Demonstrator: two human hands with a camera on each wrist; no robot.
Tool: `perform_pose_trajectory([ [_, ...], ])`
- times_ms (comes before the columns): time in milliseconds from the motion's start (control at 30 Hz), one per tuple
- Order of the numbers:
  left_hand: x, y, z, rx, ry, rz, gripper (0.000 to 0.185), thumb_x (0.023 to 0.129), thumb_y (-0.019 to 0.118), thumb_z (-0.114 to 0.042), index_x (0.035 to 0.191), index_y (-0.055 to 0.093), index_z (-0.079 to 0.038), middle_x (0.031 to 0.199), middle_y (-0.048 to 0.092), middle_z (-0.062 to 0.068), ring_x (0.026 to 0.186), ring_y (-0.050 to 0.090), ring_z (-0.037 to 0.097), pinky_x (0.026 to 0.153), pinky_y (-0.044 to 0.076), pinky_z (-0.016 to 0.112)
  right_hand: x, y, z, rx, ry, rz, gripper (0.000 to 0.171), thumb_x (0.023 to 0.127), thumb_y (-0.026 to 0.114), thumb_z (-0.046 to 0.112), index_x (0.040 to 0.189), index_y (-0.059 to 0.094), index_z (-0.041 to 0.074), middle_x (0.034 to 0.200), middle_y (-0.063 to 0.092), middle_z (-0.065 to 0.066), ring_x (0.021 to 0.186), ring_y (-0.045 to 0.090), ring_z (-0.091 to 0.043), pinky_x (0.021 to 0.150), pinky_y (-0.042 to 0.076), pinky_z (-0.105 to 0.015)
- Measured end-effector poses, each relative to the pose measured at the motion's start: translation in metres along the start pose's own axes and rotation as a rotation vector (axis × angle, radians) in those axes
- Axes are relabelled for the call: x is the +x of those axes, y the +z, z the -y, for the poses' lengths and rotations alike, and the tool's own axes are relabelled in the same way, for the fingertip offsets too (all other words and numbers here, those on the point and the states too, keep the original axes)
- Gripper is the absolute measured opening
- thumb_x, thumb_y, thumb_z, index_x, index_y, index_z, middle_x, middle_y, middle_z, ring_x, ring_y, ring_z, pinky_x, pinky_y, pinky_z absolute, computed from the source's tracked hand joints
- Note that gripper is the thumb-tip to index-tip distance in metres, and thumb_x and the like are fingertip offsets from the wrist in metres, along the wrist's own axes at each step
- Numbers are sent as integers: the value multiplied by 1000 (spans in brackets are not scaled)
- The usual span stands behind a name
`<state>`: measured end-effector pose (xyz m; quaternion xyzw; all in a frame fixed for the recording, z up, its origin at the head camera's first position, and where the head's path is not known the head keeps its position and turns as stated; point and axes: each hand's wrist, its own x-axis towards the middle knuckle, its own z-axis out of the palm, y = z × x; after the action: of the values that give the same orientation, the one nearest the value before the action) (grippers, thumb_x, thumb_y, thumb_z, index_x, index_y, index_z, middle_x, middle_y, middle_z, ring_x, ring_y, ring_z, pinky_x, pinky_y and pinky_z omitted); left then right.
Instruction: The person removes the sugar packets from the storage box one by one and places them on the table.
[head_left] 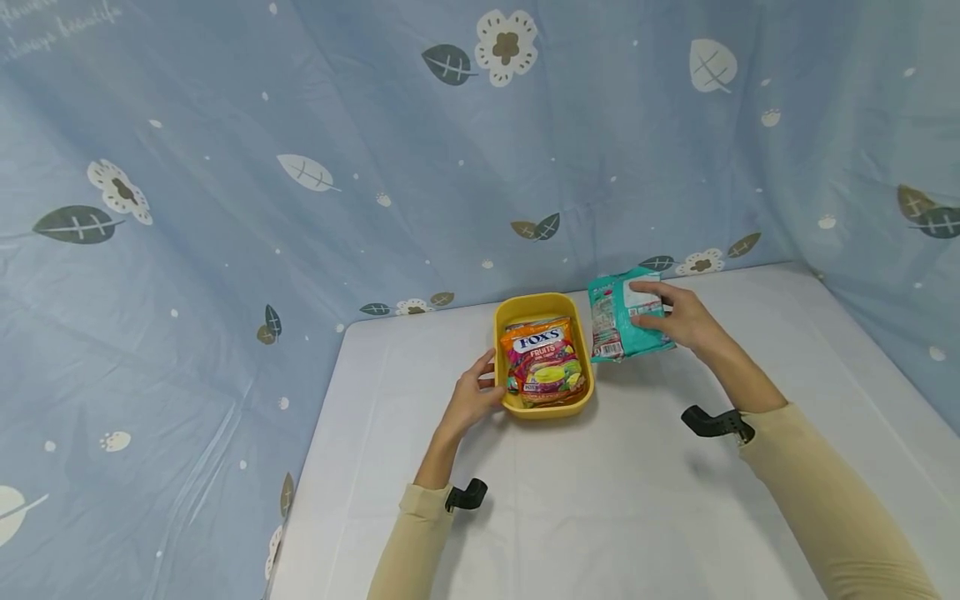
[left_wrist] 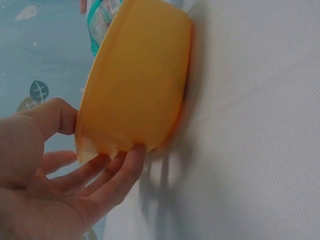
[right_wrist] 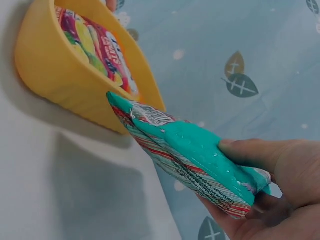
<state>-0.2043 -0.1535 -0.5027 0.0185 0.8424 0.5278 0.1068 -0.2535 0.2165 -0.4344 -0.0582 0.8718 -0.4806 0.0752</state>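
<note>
A yellow plastic basket (head_left: 582, 392) with rounded corners stands on the table. Inside it lies an orange-and-red FOX'S Fruits candy bag (head_left: 546, 367), with part of another packet showing behind. My left hand (head_left: 474, 397) grips the basket's left side, thumb at the rim and fingers against the outer wall (left_wrist: 135, 75). To the right of the basket, my right hand (head_left: 673, 315) pinches a teal candy bag (head_left: 611, 321) between thumb and fingers. The right wrist view shows this teal bag (right_wrist: 195, 150) tilted above the table, one corner close to the basket's rim; its contents are hidden.
A white cloth covers the table (head_left: 600, 500). Behind it and along the sides hangs a blue curtain (head_left: 420, 167) with leaf and flower prints, its lower part meeting the table's back edge close behind the basket. Each wrist carries a black camera mount (head_left: 716, 423).
</note>
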Motion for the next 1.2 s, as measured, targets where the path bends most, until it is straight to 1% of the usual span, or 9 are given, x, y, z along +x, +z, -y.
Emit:
perform_pose_trajectory([
  [200,0,0,1,4,-1,0,79,85,66,-10,155,32,-23,141,53,13,115,62,28,76,61,29,3,4,-5,-6,-29,15,62,94,65,20,150,39,12,159,27,-21,144,24,-50,109,34,-68],
  [333,0,0,1,1,-5,1,78,85,65,-10,155,32,-23,141,53,12,115,61,27,77,61,29,4,6,-7,-3,-15,27,61,95,64,20,151,39,13,160,26,-21,144,23,-50,109,33,-68],
  [500,0,0,1,-3,-1,1,78,85,65,-9,155,32,-23,141,52,14,116,61,29,77,61,29,4,8,-8,2,-11,32,61,95,64,21,150,40,13,160,26,-21,144,23,-49,109,33,-68],
  [533,-3,-1,-5,-7,0,9,78,86,65,-8,155,31,-20,141,51,17,117,60,32,78,61,31,4,9,-8,2,-11,33,60,95,64,21,150,40,13,160,27,-20,144,23,-49,109,33,-68],
  [700,-5,-1,-6,-17,12,14,77,87,65,-7,155,31,-18,142,50,19,118,60,34,79,61,33,6,11,-13,-1,-7,39,60,95,64,22,149,41,14,159,28,-19,144,25,-48,110,33,-68],
  [733,-5,-1,-5,-12,9,14,77,87,65,-7,155,31,-18,142,51,19,118,60,33,80,61,33,6,12,-15,-1,-8,42,60,95,64,21,149,41,14,159,29,-19,144,25,-48,110,32,-68],
  [800,-2,1,1,-1,9,8,77,86,66,-9,154,32,-21,141,52,16,116,61,30,79,61,31,6,13,-17,-8,-11,46,60,95,64,21,149,41,13,159,29,-20,143,25,-49,109,32,-69],
  [967,-1,3,2,1,13,7,77,86,65,-11,155,32,-21,141,52,14,116,61,29,78,61,30,4,15,-20,-16,-15,51,60,94,65,21,149,42,12,158,30,-21,143,25,-50,109,30,-70],
  [1200,-1,1,2,5,22,-2,77,85,65,-10,155,32,-21,140,53,14,115,61,29,77,61,29,7,20,-18,-8,1,69,57,95,64,20,148,43,13,159,28,-20,144,23,-49,111,28,-70],
])
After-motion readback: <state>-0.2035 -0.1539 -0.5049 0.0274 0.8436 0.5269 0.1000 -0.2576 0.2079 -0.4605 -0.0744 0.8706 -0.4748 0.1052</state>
